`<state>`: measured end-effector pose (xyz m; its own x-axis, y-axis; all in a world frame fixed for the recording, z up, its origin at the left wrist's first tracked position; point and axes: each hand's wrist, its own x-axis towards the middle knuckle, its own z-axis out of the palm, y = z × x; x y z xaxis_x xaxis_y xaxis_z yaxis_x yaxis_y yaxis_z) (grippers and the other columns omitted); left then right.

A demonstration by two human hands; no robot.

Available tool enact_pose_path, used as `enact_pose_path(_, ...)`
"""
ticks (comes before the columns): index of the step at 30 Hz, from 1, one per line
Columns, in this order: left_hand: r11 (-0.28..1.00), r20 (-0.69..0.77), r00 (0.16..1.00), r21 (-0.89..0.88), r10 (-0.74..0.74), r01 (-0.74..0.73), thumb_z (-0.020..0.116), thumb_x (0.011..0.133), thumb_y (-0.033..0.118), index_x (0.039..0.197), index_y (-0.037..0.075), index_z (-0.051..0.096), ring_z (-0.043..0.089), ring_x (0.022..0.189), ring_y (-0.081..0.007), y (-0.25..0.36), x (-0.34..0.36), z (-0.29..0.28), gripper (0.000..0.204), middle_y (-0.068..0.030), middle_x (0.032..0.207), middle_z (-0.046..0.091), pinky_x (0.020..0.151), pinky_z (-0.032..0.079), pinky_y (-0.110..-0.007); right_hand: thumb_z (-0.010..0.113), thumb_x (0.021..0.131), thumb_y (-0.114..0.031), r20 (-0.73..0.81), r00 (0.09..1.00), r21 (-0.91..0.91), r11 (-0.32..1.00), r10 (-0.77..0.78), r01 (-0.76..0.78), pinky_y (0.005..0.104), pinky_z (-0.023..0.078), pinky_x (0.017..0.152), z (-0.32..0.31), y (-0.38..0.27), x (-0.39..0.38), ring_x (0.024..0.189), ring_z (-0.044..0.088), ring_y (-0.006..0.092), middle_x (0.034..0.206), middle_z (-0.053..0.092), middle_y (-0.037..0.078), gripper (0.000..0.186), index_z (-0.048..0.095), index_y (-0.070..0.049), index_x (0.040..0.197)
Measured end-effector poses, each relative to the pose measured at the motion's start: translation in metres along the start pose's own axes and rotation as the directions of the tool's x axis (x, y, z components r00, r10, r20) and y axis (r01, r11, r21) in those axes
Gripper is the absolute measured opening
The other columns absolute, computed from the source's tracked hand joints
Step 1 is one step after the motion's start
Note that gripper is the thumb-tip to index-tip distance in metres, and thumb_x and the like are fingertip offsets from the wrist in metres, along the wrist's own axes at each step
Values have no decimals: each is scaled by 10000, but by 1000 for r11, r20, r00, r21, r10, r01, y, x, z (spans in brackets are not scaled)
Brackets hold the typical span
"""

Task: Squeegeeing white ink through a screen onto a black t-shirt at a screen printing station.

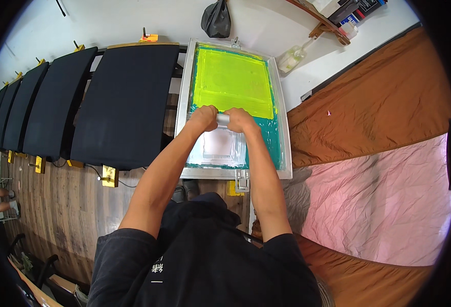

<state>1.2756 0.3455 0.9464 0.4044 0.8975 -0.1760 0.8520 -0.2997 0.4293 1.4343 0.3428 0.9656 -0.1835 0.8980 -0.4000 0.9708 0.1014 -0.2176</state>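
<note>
My left hand [203, 118] and my right hand [240, 119] grip the two ends of a squeegee [223, 119], fingers wrapped round its pale handle. It lies across the middle of a screen-printing frame [285, 123] with a silver metal rim. Beyond the squeegee, fluorescent yellow-green [233, 77] covers the far part of the screen. On the near side is a pale, whitish rectangle [217, 145], with teal screen showing along the right. Both my arms reach forward, and the squeegee's blade is mostly hidden behind my hands.
Several black-covered boards [125, 102] fan out to the left, with yellow brackets [110, 176] at their ends. A black plastic bag [216, 20] hangs beyond the frame. Brown fabric [368, 87] and a pink sheet [379, 199] lie right. Another person's legs [3, 199] show far left.
</note>
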Motion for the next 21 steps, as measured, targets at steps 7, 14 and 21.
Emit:
enact_pose_path(7, 999, -94, 995, 30, 35, -32, 641, 732, 79, 964, 61, 688, 688, 890, -332, -6, -36, 22, 237, -188, 926, 696, 797, 554, -394, 581, 676, 22, -138, 990, 79, 997, 7, 4, 425, 525, 843, 28, -19, -33, 994, 645, 342, 1034, 692, 152, 458, 700, -162, 1078)
enact_pose_path(14, 997, -178, 984, -59, 30, -41, 643, 728, 25, 977, 97, 688, 685, 898, -321, -2, -86, 47, 262, -158, 941, 697, 788, 555, -401, 590, 722, 7, -176, 984, 56, 998, 13, -3, 418, 523, 860, 60, -32, -75, 1013, 647, 323, 1071, 690, 133, 446, 710, -198, 1100)
enact_pose_path(21, 998, -150, 989, -66, 10, -20, 653, 723, 34, 984, 98, 703, 685, 904, -333, 7, -120, 60, 273, -173, 953, 699, 798, 556, -401, 560, 683, 60, -147, 988, 95, 995, 40, -26, 433, 518, 869, 74, -42, -114, 1023, 633, 347, 1070, 687, 143, 504, 685, -145, 1126)
